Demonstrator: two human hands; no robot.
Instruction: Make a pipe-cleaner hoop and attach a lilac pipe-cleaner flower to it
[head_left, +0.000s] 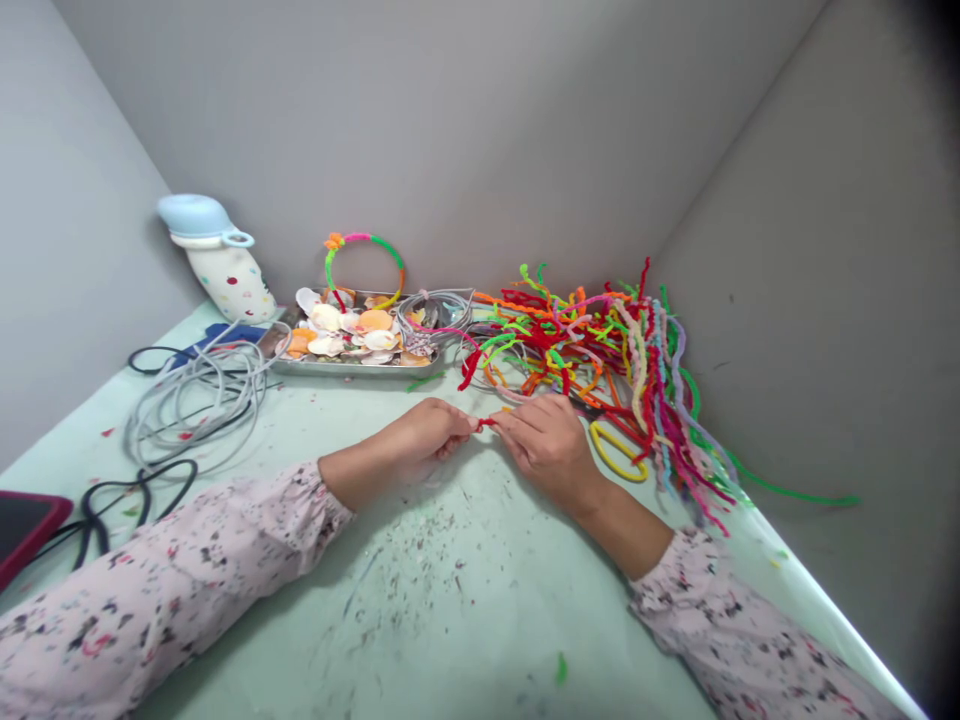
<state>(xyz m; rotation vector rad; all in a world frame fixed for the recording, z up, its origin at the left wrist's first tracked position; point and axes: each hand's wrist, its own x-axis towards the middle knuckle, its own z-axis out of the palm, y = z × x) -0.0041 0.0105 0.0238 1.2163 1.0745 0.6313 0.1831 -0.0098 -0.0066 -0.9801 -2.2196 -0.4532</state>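
Note:
A short piece of red pipe cleaner (pixel 487 423) spans the small gap between my two hands, above the pale green table. My left hand (pixel 435 432) pinches its left end, with the fingers curled in. On the other side my right hand (pixel 546 440) grips the right end between thumb and fingers. Just behind and to the right of my right hand lies a tangled heap of colourful pipe cleaners (pixel 570 340). A yellow loop (pixel 616 452) rests right beside that hand.
A metal tray (pixel 352 370) of shells stands at the back, with a colourful ring (pixel 386 247) upright on it. A bottle (pixel 229 275), coiled grey wire (pixel 187 410), black cord (pixel 94 510) and a red-edged device (pixel 30 530) are on the left. Walls enclose the table.

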